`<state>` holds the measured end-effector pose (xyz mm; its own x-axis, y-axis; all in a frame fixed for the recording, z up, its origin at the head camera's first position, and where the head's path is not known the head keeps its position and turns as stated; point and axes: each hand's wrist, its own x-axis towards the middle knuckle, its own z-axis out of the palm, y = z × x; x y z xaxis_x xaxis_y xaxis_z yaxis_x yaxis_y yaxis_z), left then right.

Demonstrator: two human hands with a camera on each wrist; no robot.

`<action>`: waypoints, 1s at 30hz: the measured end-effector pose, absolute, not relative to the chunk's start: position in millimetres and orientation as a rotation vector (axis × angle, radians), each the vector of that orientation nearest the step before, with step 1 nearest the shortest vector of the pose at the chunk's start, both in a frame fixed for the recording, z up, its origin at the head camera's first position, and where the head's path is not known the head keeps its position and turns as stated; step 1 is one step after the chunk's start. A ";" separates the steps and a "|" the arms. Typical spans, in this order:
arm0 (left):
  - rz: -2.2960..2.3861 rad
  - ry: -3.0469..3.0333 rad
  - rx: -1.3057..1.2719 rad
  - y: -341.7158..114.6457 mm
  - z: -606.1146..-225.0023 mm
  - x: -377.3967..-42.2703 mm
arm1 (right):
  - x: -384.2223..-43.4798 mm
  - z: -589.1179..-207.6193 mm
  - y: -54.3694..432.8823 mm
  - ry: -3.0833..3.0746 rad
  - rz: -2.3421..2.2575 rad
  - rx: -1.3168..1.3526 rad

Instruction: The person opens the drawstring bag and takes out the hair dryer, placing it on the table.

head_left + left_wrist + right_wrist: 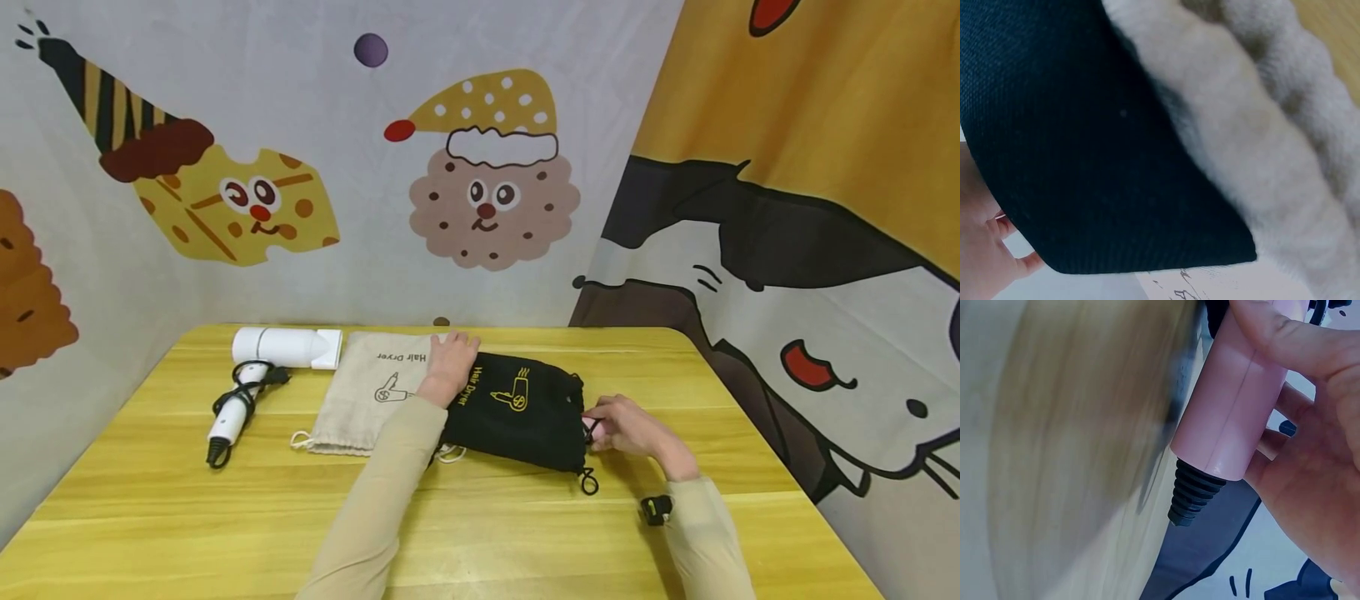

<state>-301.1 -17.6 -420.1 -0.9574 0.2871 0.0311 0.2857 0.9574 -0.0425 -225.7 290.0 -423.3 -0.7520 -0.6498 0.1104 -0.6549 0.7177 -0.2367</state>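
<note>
My right hand [630, 427] holds the pink handle of a hair dryer [1229, 406], thumb on one side and fingers on the other. A ribbed black cord sleeve sticks out of the handle's end. The rest of the dryer is hidden inside a black drawstring bag [517, 408] with yellow "Hair Dryer" print. At the bag's left end, my left hand [452, 367] grips its far corner; black cloth hides part of the fingers in the left wrist view. Beneath and left of that hand lies a beige drawstring bag [360, 417] with the same print.
A white hair dryer [288, 347], black cord wound around its handle, lies at the left of the wooden table [510, 533]. A small black plug [656, 510] hangs near the right sleeve. Cartoon-printed cloth [360, 167] stands behind the table.
</note>
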 end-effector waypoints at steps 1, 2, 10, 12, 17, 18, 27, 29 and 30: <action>0.050 -3.071 -0.446 -18.2 -420.3 -301.1 | -225.2 -423.3 290.4 -2.898 0.412 1.094; 0.046 -3.070 -0.443 -18.6 -420.5 -301.0 | -224.7 -423.1 290.9 -2.908 0.415 1.085; 0.021 -3.062 -0.399 -25.0 -420.0 -300.6 | -221.3 -421.2 295.7 -2.944 0.433 1.052; 0.014 -3.061 -0.384 -26.4 -420.3 -300.2 | -220.6 -421.0 296.8 -2.948 0.438 1.042; 0.013 -3.058 -0.364 -27.9 -421.3 -299.0 | -220.1 -420.4 299.0 -3.005 0.447 0.991; 0.013 -3.054 -0.366 -28.1 -421.7 -298.7 | -220.2 -420.3 298.8 -3.014 0.451 0.988; -0.006 -2.908 -0.536 -33.6 -418.4 -281.0 | -220.2 -421.0 297.1 -3.008 0.453 0.969; -0.025 -2.846 -0.615 -35.5 -416.0 -272.3 | -220.1 -420.8 296.9 -3.007 0.456 0.965; -0.035 -2.816 -0.650 -36.4 -414.9 -267.7 | -220.2 -420.6 296.9 -3.007 0.461 0.966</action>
